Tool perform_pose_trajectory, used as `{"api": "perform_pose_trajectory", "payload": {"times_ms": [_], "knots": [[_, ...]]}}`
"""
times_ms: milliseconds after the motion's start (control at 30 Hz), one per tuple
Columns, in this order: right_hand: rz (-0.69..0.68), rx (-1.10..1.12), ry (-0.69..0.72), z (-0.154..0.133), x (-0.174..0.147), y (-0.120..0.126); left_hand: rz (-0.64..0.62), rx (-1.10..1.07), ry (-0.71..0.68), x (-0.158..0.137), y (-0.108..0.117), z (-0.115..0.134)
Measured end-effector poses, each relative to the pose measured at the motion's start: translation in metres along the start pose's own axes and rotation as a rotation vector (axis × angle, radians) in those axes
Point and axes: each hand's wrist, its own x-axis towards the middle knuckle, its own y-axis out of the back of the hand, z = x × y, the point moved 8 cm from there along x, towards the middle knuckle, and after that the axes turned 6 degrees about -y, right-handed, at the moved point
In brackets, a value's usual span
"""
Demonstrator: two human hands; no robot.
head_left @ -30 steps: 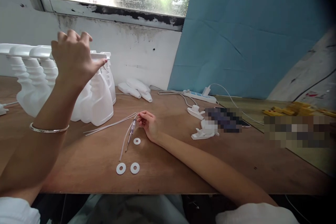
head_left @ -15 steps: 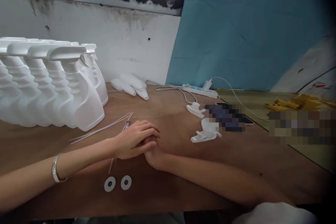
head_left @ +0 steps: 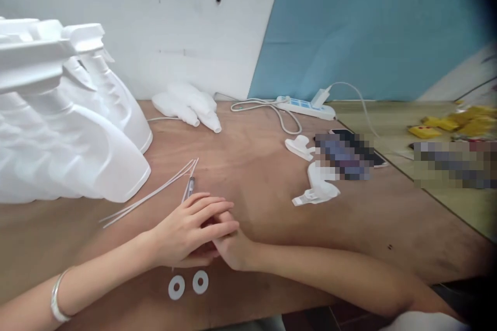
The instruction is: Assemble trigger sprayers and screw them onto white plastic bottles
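Note:
My left hand, with a silver bracelet at its wrist, lies across my right hand. Its fingers are stretched out over the right one. Most of the right hand's fingers are hidden underneath. Just behind the hands are thin white tubes and a small clear-and-grey spray part, partly covered by the left hand. Two flat white washers, one on the left and one on the right, lie on the wooden table in front of the hands.
White spray bottles stand in rows at the left. Against the wall are loose white bottle-like pieces and a power strip. White trigger parts lie at the right beside a phone. Yellow packets are at far right.
The view has tilted down and drawn closer to the table. My left hand still rests over my right, its fingers a little more spread and shifted.

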Motion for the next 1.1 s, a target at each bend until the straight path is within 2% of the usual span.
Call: {"api": "perform_pose_trajectory", "payload": {"times_ms": [100, 200, 400, 500, 567, 633, 733, 800, 900, 1000, 1100], "knots": [[-0.024, 0.148, -0.072, -0.002, 0.003, -0.004, 0.049, -0.077, 0.033, -0.007, -0.001, -0.011], [-0.058, 0.173, -0.021, -0.001, 0.005, -0.010, 0.097, -0.182, 0.059, -0.011, -0.005, -0.017], [-0.107, 0.026, -0.042, 0.025, 0.007, -0.011, 0.167, -0.235, 0.142, -0.010, -0.008, -0.029], [-0.085, -0.020, -0.071, 0.026, 0.006, 0.000, 0.172, -0.219, 0.210, -0.011, -0.004, -0.031], [-0.068, -0.057, -0.094, 0.023, 0.004, 0.006, 0.130, -0.215, 0.238, -0.012, -0.005, -0.032], [-0.042, -0.084, -0.109, 0.020, 0.003, 0.008, 0.074, -0.190, 0.212, -0.012, -0.010, -0.031], [0.010, -0.115, -0.090, 0.020, 0.003, 0.003, 0.236, -0.075, 0.102, -0.017, -0.007, -0.029], [0.018, -0.139, -0.071, 0.025, 0.005, -0.007, 0.239, -0.036, 0.073, -0.022, -0.014, -0.030], [-0.040, -0.194, -0.002, 0.029, 0.009, -0.025, 0.208, -0.069, 0.059, -0.025, -0.022, -0.030], [-0.099, -0.224, 0.091, 0.018, 0.009, -0.031, 0.219, -0.116, 0.166, -0.025, -0.015, -0.031], [-0.143, -0.170, 0.137, -0.002, 0.005, -0.021, 0.380, -0.065, 0.321, -0.028, 0.008, -0.032]]}}
